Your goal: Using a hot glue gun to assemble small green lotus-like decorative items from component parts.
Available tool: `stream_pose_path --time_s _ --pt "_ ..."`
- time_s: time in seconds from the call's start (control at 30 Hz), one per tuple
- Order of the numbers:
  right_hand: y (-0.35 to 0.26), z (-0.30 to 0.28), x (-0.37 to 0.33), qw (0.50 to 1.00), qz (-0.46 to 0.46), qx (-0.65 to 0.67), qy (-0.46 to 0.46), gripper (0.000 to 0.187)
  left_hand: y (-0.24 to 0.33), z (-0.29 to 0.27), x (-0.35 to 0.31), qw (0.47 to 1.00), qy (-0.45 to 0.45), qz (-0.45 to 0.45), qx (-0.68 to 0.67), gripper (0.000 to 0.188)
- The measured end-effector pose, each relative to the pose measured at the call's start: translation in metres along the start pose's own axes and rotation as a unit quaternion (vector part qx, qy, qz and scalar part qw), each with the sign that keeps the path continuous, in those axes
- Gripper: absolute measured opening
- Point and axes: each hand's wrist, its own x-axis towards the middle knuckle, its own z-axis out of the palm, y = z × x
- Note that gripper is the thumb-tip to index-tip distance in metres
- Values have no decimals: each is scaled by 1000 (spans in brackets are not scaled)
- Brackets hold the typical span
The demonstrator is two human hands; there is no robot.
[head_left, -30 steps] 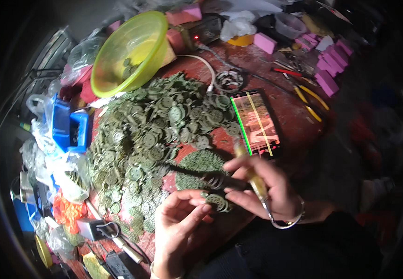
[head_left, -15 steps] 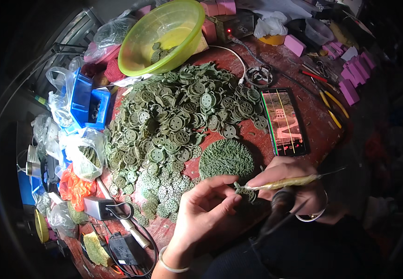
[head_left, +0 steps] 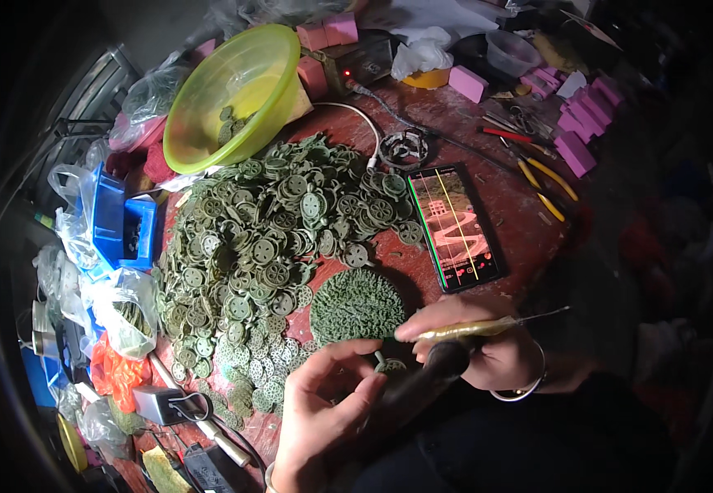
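Red worktable [head_left: 488,205] heaped with green discs [head_left: 266,246]; yellow bowl [head_left: 237,94] holds several. Right hand [head_left: 488,345] grips one thin tool [head_left: 471,329]; left hand [head_left: 323,411] pinches one disc [head_left: 385,363] between fingertips.

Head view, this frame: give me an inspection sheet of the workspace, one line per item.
Surface: reddish-brown table, worn, mostly covered.
Job's things: heap of green round pieces; round green mat; small green piece at the fingertips.
Clutter: yellow-green bowl, lit phone, pink blocks, pliers, blue box, plastic bags.
Grips: left hand pinches at the small piece; right hand holds a thin yellowish tool.
Cables: white cable, coiled wire.
Surroundings: dark, nothing seen.
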Motion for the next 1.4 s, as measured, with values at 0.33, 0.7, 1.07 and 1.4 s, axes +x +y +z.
stream_pose_path --time_s 0.33,0.7,1.07,1.4 --pt "4 8 3 1000 21 -6 -9 32 -11 -10 -3 999 -26 11 -15 22" --pt "6 7 6 989 84 106 -62 33 5 -2 -6 996 -8 -76 -46 29" --pt "0 11 -1 982 117 137 -47 30 3 -6 -6 997 -32 -27 -65 33" --pt "4 12 -10 948 129 278 -83 37 0 -12 -5 983 -102 -22 -149 35"
